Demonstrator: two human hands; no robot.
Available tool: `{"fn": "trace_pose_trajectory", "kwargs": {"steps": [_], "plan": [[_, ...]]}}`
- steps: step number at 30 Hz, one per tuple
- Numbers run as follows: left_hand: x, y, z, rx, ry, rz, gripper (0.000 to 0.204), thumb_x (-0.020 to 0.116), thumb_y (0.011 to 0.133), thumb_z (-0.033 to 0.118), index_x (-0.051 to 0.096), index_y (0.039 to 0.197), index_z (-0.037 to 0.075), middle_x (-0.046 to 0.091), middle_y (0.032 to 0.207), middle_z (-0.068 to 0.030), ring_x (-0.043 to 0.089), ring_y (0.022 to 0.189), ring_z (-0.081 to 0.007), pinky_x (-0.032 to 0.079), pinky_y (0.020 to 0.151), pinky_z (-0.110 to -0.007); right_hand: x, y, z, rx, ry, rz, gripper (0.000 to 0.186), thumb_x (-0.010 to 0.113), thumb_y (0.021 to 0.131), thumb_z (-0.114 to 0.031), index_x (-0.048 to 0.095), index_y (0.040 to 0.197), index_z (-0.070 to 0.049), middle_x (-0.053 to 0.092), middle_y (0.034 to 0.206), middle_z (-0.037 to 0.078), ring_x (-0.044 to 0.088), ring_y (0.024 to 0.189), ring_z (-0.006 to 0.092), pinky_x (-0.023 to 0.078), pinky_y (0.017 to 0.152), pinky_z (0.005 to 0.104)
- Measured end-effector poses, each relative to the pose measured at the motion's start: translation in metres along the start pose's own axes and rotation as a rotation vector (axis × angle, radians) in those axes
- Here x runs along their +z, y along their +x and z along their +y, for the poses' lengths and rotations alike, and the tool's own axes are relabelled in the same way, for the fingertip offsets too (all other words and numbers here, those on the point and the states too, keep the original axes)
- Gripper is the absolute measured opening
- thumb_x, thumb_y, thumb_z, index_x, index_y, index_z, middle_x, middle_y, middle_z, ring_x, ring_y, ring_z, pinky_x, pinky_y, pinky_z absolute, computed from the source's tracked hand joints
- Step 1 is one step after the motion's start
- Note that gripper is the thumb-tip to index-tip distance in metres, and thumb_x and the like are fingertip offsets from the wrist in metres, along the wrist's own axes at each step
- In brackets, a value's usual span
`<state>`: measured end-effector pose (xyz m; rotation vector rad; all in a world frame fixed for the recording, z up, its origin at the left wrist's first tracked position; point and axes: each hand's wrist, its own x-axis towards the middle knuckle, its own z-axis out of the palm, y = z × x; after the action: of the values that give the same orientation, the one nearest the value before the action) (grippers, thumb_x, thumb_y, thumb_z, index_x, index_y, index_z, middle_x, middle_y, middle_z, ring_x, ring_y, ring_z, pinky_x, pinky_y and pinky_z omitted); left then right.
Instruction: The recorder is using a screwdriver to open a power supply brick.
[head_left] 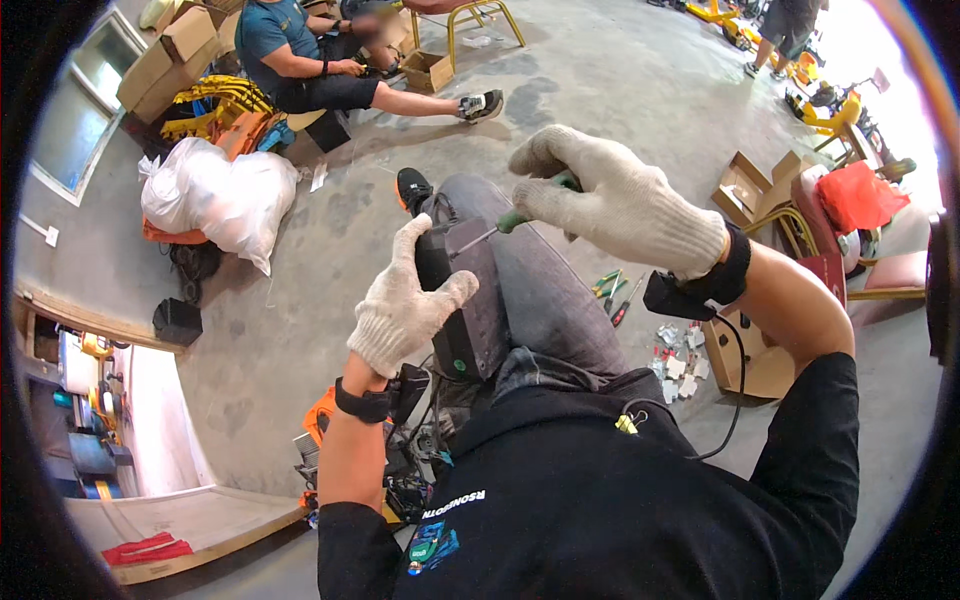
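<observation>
If the screwdriver (508,223) grasped by the right hand's (625,200) fingers slips, the left hand (399,308), fingers holding the black case (483,315), could be jabbed.

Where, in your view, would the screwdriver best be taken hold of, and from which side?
I'd grip the screwdriver by its green handle, coming from the right, as the gloved right hand does. The handle is thicker, while the thin shaft points down and left toward the black box, likely crowding fingers there.
</observation>
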<state>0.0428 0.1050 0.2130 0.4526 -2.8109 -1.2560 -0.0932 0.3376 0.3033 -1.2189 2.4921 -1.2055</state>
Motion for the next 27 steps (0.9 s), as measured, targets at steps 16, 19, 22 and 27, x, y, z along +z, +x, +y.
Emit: {"fn": "trace_pose_trajectory", "kwargs": {"steps": [16,19,22,27], "plan": [[0.024,-0.015,0.005,-0.205,-0.257,0.278,0.072,0.088,0.082,0.032,0.05,0.127,-0.009,0.073,0.114,-0.0232,0.072,0.102,-0.0292,0.058,0.089,-0.04,0.0,0.013,-0.025,-0.031,-0.098,-0.122,0.034,0.062,0.103,-0.034,0.071,0.105,-0.002,0.074,0.094,0.024,0.073,0.093,0.0424,0.056,0.08,0.0491],[-0.006,-0.01,-0.011,-0.123,-0.254,0.329,0.069,0.087,0.08,0.032,0.05,0.121,-0.01,0.073,0.107,-0.0262,0.074,0.096,-0.032,0.059,0.086,-0.042,0.017,0.02,-0.016,-0.061,-0.007,-0.077,0.032,0.064,0.102,-0.032,0.072,0.105,-0.002,0.074,0.093,0.024,0.073,0.092,0.0427,0.056,0.08,0.0486],[-0.021,-0.01,-0.038,-0.218,-0.085,0.365,0.067,0.085,0.08,0.03,0.049,0.117,-0.012,0.072,0.102,-0.0282,0.074,0.092,-0.0356,0.059,0.082,-0.043,0.055,0.033,-0.001,-0.121,0.083,-0.096,0.032,0.061,0.104,-0.031,0.071,0.103,0.0,0.073,0.082,0.019,0.073,0.077,0.0352,0.056,0.071,0.0442],[-0.006,-0.023,-0.081,-0.404,-0.068,0.357,0.076,0.085,0.076,0.037,0.048,0.123,-0.011,0.072,0.105,-0.028,0.073,0.095,-0.0407,0.058,0.089,-0.046,0.104,0.061,0.031,0.647,0.502,-0.732,0.038,0.055,0.108,-0.039,0.071,0.107,-0.005,0.055,0.075,-0.004,0.043,0.052,0.0018,0.032,0.041,0.0201]]}}
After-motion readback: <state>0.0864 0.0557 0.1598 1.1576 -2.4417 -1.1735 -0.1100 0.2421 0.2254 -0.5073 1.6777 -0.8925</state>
